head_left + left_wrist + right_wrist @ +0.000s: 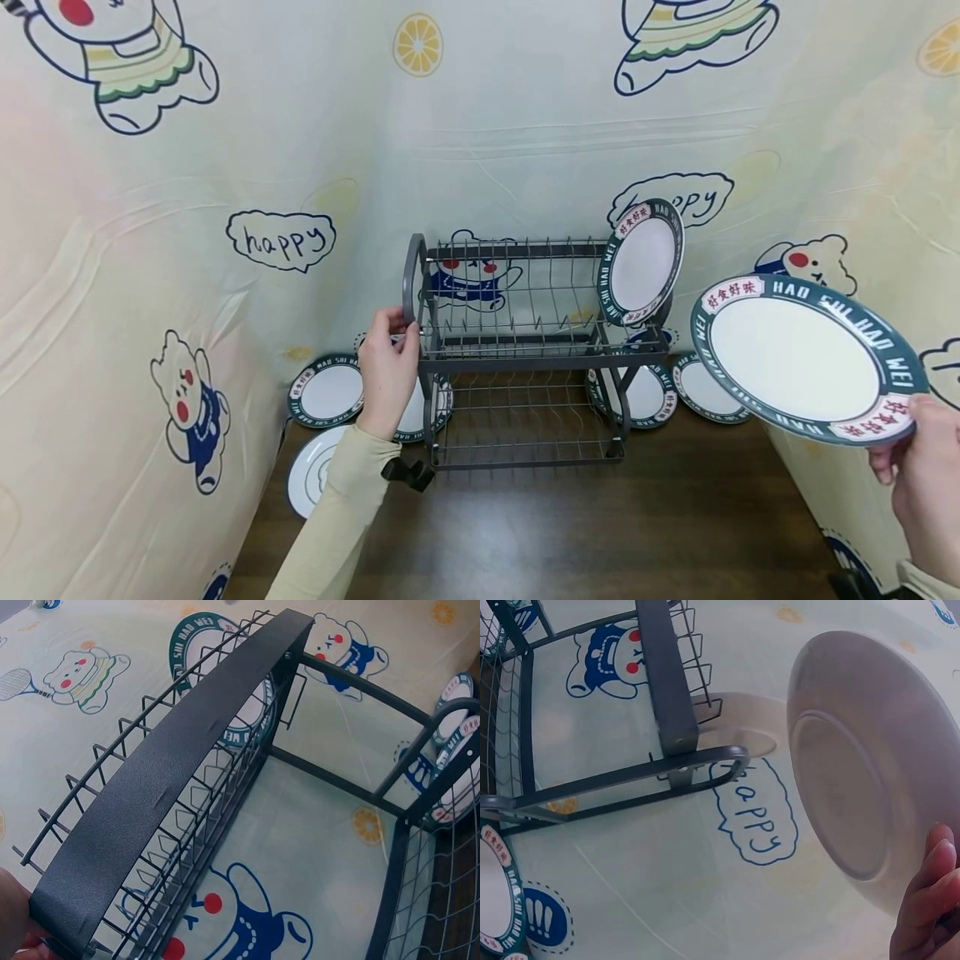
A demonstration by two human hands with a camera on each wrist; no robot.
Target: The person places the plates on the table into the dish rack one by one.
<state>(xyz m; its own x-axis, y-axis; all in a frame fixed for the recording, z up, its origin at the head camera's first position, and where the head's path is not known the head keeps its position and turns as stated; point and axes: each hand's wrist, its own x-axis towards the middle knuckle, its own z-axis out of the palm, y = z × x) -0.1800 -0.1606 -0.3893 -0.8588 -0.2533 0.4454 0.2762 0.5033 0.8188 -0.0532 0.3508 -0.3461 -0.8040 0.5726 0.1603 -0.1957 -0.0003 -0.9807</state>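
Observation:
A dark two-tier dish rack stands at the back of the table. My left hand grips the left end of its upper tier; in the left wrist view part of that hand shows at the frame's corner. One green-rimmed plate stands tilted at the upper tier's right end. To the right of the rack, my right hand pinches the rim of another green-rimmed plate, held in the air. The right wrist view shows that plate's underside and the fingers at its edge.
Green-rimmed plates lean at the wall left and right of the rack, with others partly behind it. A white plate lies at the left, partly behind my left forearm. Patterned cloth hangs around the brown table.

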